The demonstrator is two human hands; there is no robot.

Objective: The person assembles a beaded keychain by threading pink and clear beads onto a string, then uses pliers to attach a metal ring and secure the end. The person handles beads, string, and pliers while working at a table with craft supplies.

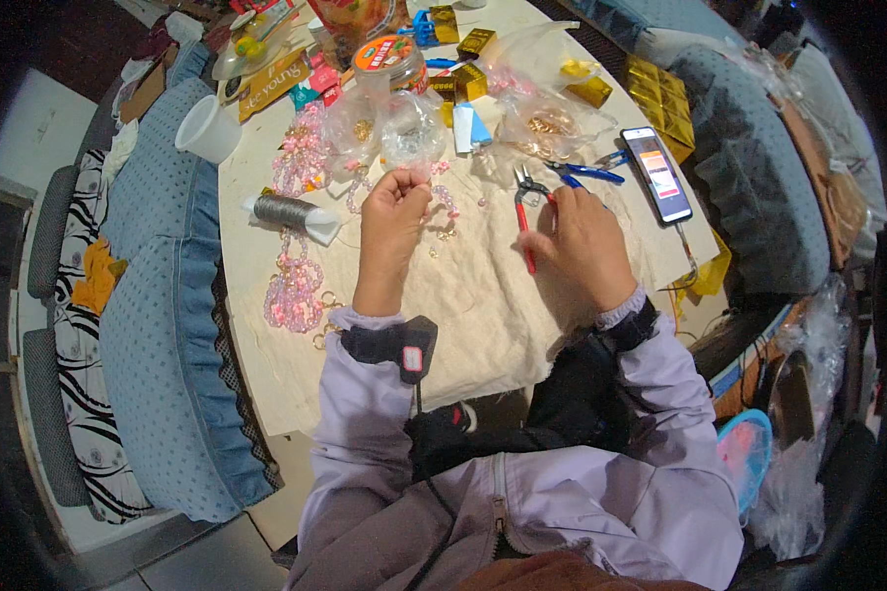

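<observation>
My left hand [394, 231] is closed in a pinch over the cloth, beside a strand of pink and clear beads [445, 200]. What sits between its fingertips is too small to make out. My right hand [589, 241] rests on a pair of red-handled pliers [522, 212], thumb over one handle and fingers over the other; the jaws point away from me. Just beyond that hand lie blue-handled pliers [591, 174]. Small gold findings [446, 235] lie between my hands. Finished-looking pink bead strands [294, 295] with gold clasps lie left of my left hand.
A spool of grey thread [296, 217] lies at the left on the beige cloth [483, 335]. Beyond are plastic bags of gold rings [547, 126], a lidded jar [389, 64] and a white cup [207, 130]. A lit phone [657, 175] with a cable lies at the right.
</observation>
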